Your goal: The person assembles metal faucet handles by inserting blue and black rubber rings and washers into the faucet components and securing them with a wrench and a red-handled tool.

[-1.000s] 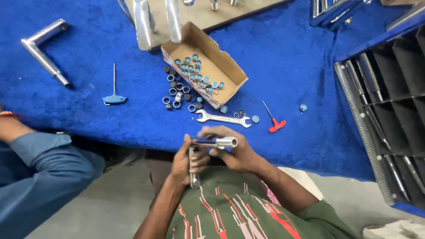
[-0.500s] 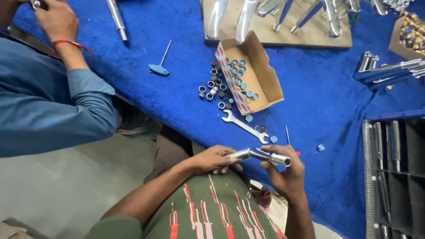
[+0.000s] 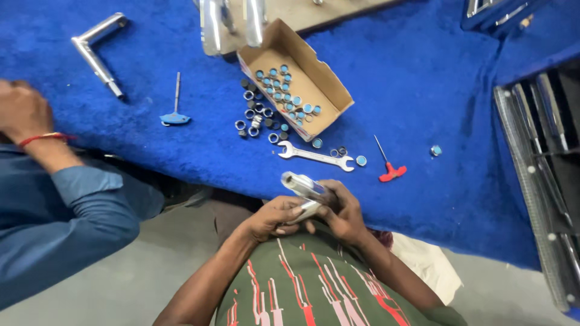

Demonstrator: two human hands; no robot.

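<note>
Item 1: chrome tube fitting [image 3: 306,194], held low over my lap, just off the worktop's near edge. My left hand [image 3: 270,218] has its grip closed under the lower end; my right hand [image 3: 343,211] has its grip wrapped around the middle. Since half a second ago the piece has tilted, open end now up and to the left; I judge the work on it is still in hand.

Item 2: blue worktop [image 3: 423,90], near edge just beyond my knuckles.

Item 3: spanner [image 3: 315,156], near that edge, with loose nuts [image 3: 257,118] beyond it.

Item 4: cardboard box [image 3: 294,76] of blue-capped parts.

Item 5: red T-key [image 3: 389,171], right of the spanner.

Item 6: co-worker's sleeve [image 3: 66,211], left, well apart; open room between us.
</note>
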